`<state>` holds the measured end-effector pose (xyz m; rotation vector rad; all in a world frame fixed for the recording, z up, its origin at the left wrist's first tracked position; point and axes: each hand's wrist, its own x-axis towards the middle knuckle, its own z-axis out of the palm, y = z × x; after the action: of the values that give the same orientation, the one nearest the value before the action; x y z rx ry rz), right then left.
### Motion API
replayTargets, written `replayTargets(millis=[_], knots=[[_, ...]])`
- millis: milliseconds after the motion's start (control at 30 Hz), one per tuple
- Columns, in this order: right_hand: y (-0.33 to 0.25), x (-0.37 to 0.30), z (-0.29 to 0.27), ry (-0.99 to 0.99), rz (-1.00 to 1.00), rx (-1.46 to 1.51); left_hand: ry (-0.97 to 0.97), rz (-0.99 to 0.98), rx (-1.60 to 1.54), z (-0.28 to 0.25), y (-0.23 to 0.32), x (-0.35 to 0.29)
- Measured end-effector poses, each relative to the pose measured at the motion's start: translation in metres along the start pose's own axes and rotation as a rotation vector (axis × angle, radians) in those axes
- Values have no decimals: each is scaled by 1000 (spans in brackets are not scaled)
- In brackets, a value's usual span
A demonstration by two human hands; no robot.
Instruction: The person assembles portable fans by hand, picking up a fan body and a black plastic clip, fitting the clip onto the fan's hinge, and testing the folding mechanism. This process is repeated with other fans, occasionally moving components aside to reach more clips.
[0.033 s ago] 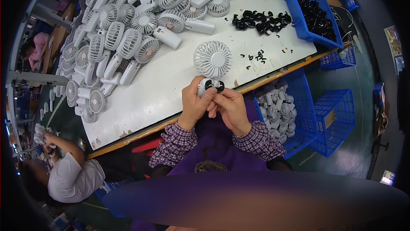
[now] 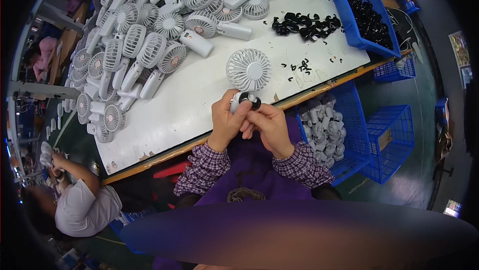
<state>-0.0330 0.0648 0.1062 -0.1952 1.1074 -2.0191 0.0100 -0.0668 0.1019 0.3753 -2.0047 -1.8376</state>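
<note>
My left hand (image 2: 225, 123) is closed around the handle of a white handheld fan (image 2: 248, 70), its round grille pointing away from me over the table edge. A curved black plastic piece (image 2: 256, 103) sits at the handle's near end, with my left thumb pressed on it. My right hand (image 2: 272, 128) is closed in a pinch beside that piece, thumb and forefinger together at the handle end. Whether the right fingertips grip the black piece or something smaller is hidden.
White fans (image 2: 149, 50) lie heaped at the table's left. Loose black pieces (image 2: 304, 25) and tiny black bits (image 2: 302, 66) are scattered on the right, near a blue bin (image 2: 344, 23) of black parts. Below stands a blue crate (image 2: 352, 135) holding fans. A co-worker (image 2: 87, 207) sits at lower left.
The black piece at the handle end has turned slightly and shows more of its ring shape. My hands have barely moved. The co-worker's hands have shifted a little.
</note>
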Motion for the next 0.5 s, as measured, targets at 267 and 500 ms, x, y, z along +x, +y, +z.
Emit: replayTargets(millis=[267,500], knots=[[-10,2,-25,29,-163,-319,11,-29,6,-4,-12,0],[-9,11,-33,-35,-91,-178,8,46,177,2,-9,2]])
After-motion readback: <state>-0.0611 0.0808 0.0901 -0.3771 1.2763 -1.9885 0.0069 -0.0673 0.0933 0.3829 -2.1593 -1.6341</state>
